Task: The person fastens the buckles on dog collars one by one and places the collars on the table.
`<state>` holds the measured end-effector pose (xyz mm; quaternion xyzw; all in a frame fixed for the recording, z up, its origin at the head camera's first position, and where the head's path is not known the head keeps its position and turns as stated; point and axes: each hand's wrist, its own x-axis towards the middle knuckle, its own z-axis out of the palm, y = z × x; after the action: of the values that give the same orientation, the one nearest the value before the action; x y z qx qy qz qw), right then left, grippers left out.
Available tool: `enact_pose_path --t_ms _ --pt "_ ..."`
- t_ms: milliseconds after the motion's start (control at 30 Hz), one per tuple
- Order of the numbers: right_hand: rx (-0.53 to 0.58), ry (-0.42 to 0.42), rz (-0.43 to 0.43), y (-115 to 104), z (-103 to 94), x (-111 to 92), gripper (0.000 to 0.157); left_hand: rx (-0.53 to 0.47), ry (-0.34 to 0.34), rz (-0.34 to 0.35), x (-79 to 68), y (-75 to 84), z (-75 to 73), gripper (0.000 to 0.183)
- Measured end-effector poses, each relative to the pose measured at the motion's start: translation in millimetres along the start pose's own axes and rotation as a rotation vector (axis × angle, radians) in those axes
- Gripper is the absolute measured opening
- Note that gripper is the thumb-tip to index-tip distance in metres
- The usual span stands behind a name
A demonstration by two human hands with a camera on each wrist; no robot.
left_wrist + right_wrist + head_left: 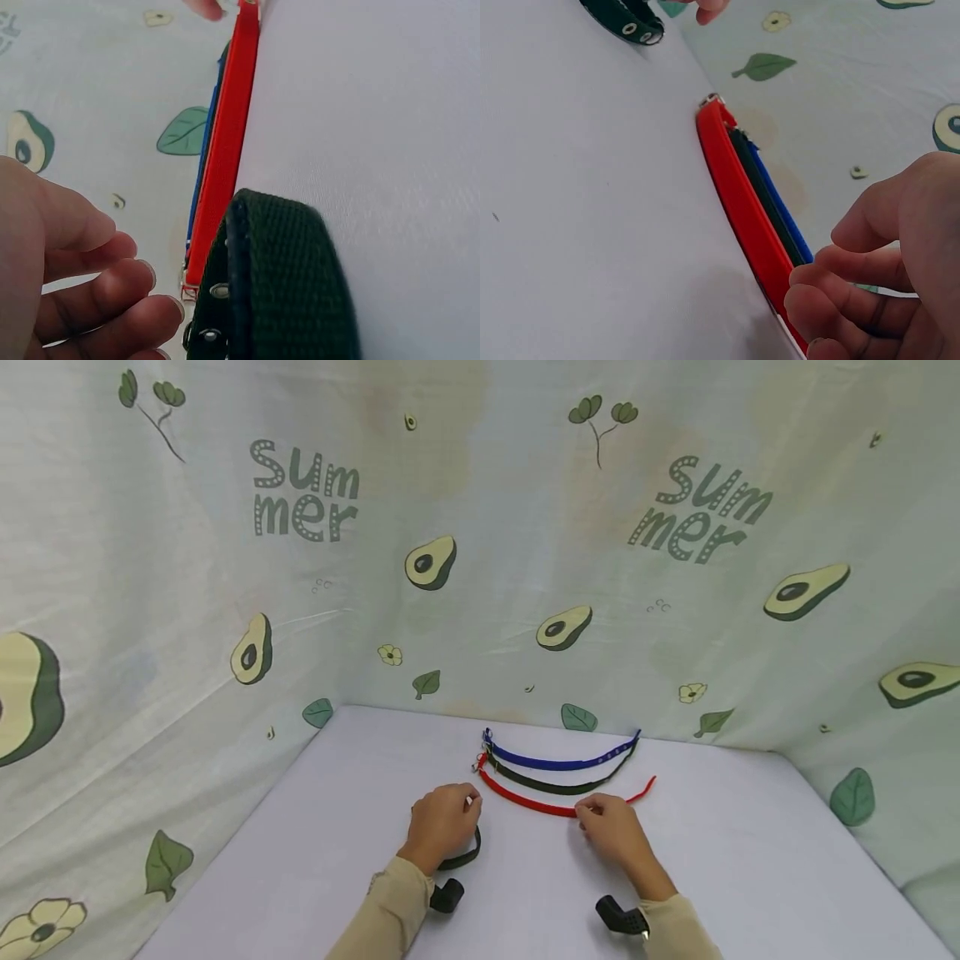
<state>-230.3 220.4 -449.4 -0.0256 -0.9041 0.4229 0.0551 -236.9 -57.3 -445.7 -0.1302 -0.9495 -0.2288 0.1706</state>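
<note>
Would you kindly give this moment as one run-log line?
left hand: near looped green strap | right hand: near red strap, contact unclear | behind red strap: second green strap, then blue strap

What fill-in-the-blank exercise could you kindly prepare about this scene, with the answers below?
1. Of the three straps lying together, the one closest to the cloth is ____.
2. The middle strap is dark ____.
3. The right hand is nearest to the ____ strap.
4. The cloth bears the printed word ____.
Missing words: blue; green; red; summer.
</note>
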Motion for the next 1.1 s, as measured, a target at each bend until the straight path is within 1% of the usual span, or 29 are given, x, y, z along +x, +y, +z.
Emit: enact_pose_path --t_ms 200,400,533,667,800,967,1100 --pt "-0.054 0.022 0.033 11.6 -16.9 2.9 0.02 0.001 0.015 0.067 3.6 8.1 4.8 0.012" --pt "-0.07 0.048 0.065 25.7 -30.3 4.5 0.023 -0.016 -0.005 0.099 6.5 17.3 10.6 0.012" --pt "-0.089 0.082 0.057 31.6 -34.1 7.0 0.025 -0.04 -0.031 0.091 10.9 22.5 13.8 0.013" --pt "-0.071 0.104 0.065 37.2 -34.6 8.2 0.031 -0.053 -0.056 0.082 14.2 25.8 19.6 0.011" --pt "-0.041 0.122 0.081 41.0 -33.4 8.4 0.035 -0.058 -0.054 0.086 18.0 28.5 23.9 0.01" --pt "-0.077 0.138 0.055 43.6 -31.0 11.6 0.037 -0.055 -0.079 0.027 24.1 31.5 27.0 0.012" --pt "-0.121 0.14 0.052 44.7 -30.9 13.7 0.038 -0.036 -0.073 0.029 28.1 34.5 30.8 0.012"
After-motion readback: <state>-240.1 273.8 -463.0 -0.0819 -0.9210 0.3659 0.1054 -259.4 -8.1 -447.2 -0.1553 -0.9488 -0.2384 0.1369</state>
